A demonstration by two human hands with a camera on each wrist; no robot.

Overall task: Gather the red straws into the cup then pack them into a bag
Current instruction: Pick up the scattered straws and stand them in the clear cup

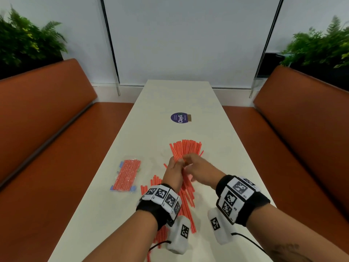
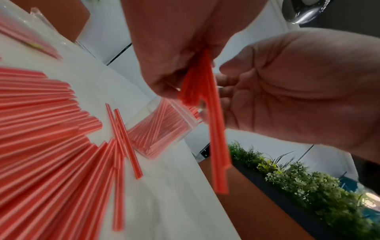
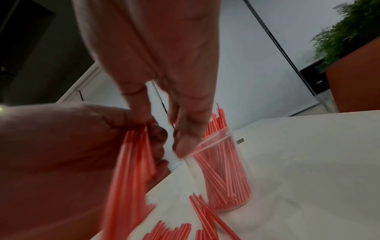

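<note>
Thin red straws (image 1: 187, 197) lie scattered on the white table (image 1: 170, 99) under my left wrist. My left hand (image 1: 174, 165) grips a bundle of red straws (image 2: 207, 100) that hangs down from its fingers. Beside it, my right hand (image 1: 196, 167) has relaxed fingers (image 3: 183, 139), whose tips are at the bundle; I cannot tell whether they pinch it. Just beyond the hands stands a clear cup (image 3: 236, 162) full of upright straws (image 1: 186, 148); the head view hides the cup's body. A clear bag (image 1: 126, 174) packed with straws lies flat to the left.
A round purple sticker (image 1: 179, 117) is on the table beyond the cup. Orange benches (image 1: 47, 118) run along both sides, with green plants (image 1: 317, 46) behind them. More loose straws (image 3: 174, 230) lie in front of the cup.
</note>
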